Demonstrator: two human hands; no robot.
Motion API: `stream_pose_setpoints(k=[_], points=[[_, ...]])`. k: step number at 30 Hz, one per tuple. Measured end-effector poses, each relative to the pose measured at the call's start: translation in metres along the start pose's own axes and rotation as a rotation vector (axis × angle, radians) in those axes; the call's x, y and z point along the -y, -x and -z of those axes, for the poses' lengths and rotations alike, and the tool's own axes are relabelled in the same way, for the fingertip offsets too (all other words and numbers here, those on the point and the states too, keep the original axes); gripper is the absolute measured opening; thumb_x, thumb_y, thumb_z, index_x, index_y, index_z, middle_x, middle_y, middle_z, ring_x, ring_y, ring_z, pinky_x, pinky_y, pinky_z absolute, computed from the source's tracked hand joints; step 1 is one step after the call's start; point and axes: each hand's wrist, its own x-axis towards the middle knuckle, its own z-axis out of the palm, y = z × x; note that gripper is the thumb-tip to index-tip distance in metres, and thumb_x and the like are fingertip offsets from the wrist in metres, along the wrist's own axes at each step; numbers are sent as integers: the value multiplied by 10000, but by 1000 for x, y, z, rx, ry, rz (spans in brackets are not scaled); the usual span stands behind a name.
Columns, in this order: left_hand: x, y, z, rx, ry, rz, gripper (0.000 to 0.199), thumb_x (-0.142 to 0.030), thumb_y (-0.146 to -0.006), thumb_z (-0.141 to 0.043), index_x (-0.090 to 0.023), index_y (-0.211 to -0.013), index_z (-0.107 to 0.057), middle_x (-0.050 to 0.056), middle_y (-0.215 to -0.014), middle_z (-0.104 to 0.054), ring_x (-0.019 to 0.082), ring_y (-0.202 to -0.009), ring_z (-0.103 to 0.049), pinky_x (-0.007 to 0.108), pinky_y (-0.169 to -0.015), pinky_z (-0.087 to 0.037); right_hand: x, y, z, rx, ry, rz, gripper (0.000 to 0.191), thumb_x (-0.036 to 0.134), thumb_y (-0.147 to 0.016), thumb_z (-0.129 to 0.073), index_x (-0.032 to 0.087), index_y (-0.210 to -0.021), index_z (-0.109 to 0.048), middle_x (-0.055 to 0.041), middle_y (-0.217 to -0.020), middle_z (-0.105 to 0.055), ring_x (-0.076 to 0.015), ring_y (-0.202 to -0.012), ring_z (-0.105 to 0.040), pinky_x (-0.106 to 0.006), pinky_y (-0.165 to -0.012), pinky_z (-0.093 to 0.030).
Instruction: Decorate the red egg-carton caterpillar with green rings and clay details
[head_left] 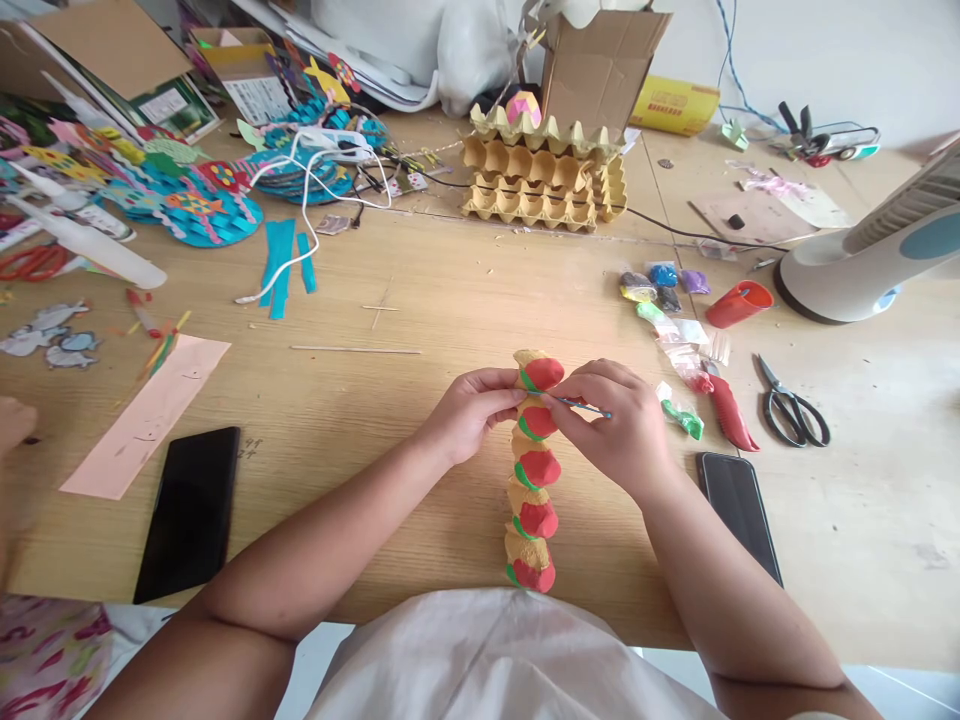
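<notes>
A strip of egg-carton cups [536,468], tan with red and green coverings, runs from near my body toward the table's middle. At its far end, my left hand [487,405] pinches the strip's left edge, just below the farthest cup. Fingers bent and pressed together, my right hand [611,415] grips a thin blue stick [589,407]. The stick's left end reaches the gap between the two farthest cups, where the fingertips of both hands nearly meet.
Egg cartons [536,190] are stacked at the back. Scissors [793,405], a red cutter [731,408], clay packets [664,285] and a phone [739,505] lie right. Left are another phone [189,512], pink paper [150,415] and another person's hand [15,424].
</notes>
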Motion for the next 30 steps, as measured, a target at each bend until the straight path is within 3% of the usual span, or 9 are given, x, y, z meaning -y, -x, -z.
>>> stream_pose_setpoints(k=[7,30], points=[[-1,0,0,11,-8,2,196,-205,-745,-873,-202,-940,-863,33,-914,-826,158,-813,-743,253,-761,-581,3,-1,1,-4,93,33,113,143,-936,-700,205,-847,-730,-51,-799,-751,-202,-710,-677,-343,-648,-534],[0,0,0,2,-30,6,223,-229,-731,-881,-197,-951,-864,49,-918,-823,179,-835,-745,271,-764,-578,3,0,1,-16,26,9,114,148,-931,-711,224,-846,-726,-35,-807,-758,-198,-725,-704,-338,-655,-541]])
